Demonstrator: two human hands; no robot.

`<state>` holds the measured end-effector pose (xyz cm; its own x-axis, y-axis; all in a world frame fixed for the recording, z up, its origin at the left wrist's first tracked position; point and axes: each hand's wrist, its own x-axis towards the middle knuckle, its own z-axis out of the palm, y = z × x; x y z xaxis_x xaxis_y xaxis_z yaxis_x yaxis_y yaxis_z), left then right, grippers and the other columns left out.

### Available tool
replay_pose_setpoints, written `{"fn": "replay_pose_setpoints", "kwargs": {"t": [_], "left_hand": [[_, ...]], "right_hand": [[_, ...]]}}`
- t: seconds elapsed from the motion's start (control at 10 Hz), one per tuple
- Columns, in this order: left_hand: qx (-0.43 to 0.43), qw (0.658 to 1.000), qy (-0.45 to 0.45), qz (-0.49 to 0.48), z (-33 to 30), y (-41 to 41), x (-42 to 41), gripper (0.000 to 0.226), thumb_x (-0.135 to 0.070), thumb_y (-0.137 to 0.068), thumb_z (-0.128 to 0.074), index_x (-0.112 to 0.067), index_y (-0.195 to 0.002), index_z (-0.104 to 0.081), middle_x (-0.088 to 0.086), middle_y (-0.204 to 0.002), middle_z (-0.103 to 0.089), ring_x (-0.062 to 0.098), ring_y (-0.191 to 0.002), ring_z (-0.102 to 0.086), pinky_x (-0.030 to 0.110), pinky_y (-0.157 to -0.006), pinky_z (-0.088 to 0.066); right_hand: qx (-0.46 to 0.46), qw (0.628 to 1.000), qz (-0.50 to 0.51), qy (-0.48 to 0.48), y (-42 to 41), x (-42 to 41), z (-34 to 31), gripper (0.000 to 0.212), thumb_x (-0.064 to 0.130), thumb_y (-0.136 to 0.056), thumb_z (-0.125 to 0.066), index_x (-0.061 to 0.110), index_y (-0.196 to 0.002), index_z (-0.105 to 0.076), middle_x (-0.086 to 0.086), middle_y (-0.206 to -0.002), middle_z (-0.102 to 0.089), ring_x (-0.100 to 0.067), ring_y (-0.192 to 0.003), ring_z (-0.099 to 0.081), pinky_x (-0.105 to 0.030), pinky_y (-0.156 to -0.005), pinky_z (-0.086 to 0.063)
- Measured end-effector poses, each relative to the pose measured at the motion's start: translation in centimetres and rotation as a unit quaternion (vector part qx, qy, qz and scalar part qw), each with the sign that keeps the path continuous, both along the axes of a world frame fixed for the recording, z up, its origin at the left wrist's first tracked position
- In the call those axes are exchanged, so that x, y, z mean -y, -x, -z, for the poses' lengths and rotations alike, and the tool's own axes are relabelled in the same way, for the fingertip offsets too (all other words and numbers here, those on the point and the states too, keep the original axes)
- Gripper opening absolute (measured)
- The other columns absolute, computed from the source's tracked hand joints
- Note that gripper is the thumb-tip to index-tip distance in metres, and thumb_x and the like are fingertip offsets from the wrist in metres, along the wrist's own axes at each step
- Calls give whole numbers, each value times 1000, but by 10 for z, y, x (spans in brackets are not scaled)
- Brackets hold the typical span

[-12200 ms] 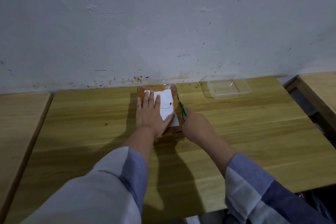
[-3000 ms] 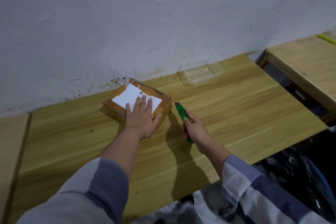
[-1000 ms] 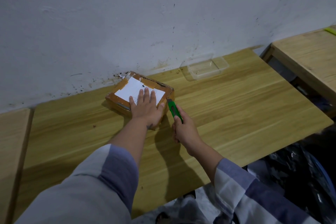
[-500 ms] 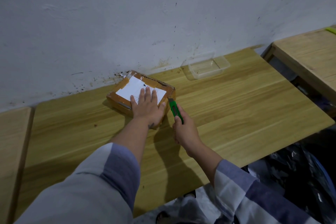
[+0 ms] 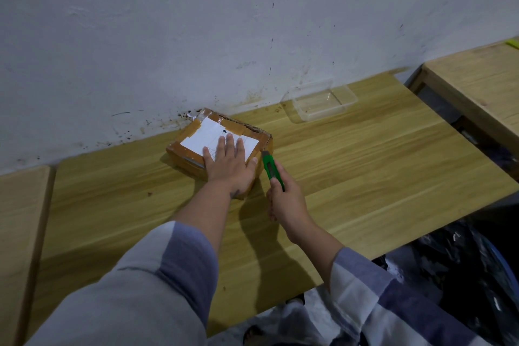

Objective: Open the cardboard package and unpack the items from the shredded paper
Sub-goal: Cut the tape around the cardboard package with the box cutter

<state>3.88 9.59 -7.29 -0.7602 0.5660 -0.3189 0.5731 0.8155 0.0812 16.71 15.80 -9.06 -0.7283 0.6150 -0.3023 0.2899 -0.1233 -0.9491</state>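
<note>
Pale, scuffed wall (image 5: 224, 36) with dark specks fills the upper half, and a light wooden desk (image 5: 365, 166) stands against it. On the desk, close to the wall, lies a flat brown cardboard package (image 5: 193, 146) sealed with tan tape, a white paper label (image 5: 207, 135) on its top. It is closed. The person's left hand (image 5: 229, 167) presses flat on the package lid, fingers straight and slightly apart over the label. Just right of the package, the right hand (image 5: 286, 199) has its fingers curled round a green utility knife (image 5: 270, 167), whose tip meets the package's right side. Further right of the package, beside the wall, sits a clear plastic rectangular tray (image 5: 320, 102).
</note>
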Motion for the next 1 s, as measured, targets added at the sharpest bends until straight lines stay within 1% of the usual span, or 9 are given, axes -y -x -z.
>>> {"fn": "replay_pose_setpoints", "kwargs": {"t": [0.1,0.2,0.3,0.4,0.5,0.6,0.7,0.9,1.0], "left_hand": [[3,1000,-3,-3,0,0,0,64,-53,-99,-9,-21,-153,8,4,-159,21,22,-146,22,54,-114,14],[3,1000,-5,-1,0,0,0,64,-53,-99,-9,-21,-153,8,4,-159,21,22,-145,22,54,-114,14],[5,1000,-4,-1,-1,0,1,65,-53,-99,-9,-21,-153,8,4,-159,21,21,-145,22,55,-114,14],[6,1000,-3,-2,-1,0,1,65,-53,-99,-9,-21,-153,8,4,-159,21,21,-145,22,55,-114,14],[9,1000,-4,0,-1,0,1,65,-53,-99,-9,-21,-153,8,4,-159,21,21,-145,23,55,-114,14],[14,1000,-2,2,-2,1,1,64,-51,-100,-9,-20,-153,9,4,-159,22,21,-145,23,55,-115,14],[22,1000,7,1,-4,2,0,61,-48,-101,-8,-20,-152,11,4,-159,23,22,-145,23,55,-115,14],[17,1000,10,-1,-3,2,-1,61,-47,-101,-8,-19,-152,11,5,-159,23,22,-145,23,55,-114,15],[20,1000,10,-2,-3,2,-2,61,-47,-101,-8,-19,-152,11,5,-159,23,22,-145,23,55,-114,15]], "right_hand": [[1,1000,9,-21,0,3,-1,47,19,-99,-36,40,-141,-34,12,-96,-45,6,-71,-35,-18,-68,-35],[8,999,42,-29,-2,6,6,48,21,-98,-37,44,-139,-34,4,-103,-44,3,-74,-35,-29,-77,-37],[4,999,39,-17,-3,7,7,48,19,-98,-38,42,-140,-35,4,-103,-43,5,-73,-34,-25,-74,-35],[5,999,32,-15,0,7,3,48,19,-98,-38,41,-140,-35,6,-101,-42,6,-74,-34,-22,-72,-33],[18,999,30,-4,-2,6,-3,47,18,-99,-38,40,-141,-36,14,-91,-41,6,-67,-37,-16,-64,-35],[26,999,20,21,-6,5,-16,47,18,-100,-36,43,-140,-35,17,-82,-39,-1,-41,-40,-20,-40,-36],[34,998,15,49,-6,4,-24,47,18,-101,-35,42,-141,-33,12,-75,-45,-8,-37,-37,-21,-36,-34],[64,997,-26,36,-10,8,-33,49,18,-101,-35,44,-142,-30,15,-75,-39,-6,-35,-38,-21,-36,-36],[67,997,-31,35,-15,13,-34,49,17,-101,-35,42,-142,-31,13,-72,-42,-8,-38,-38,-23,-37,-36]]}}
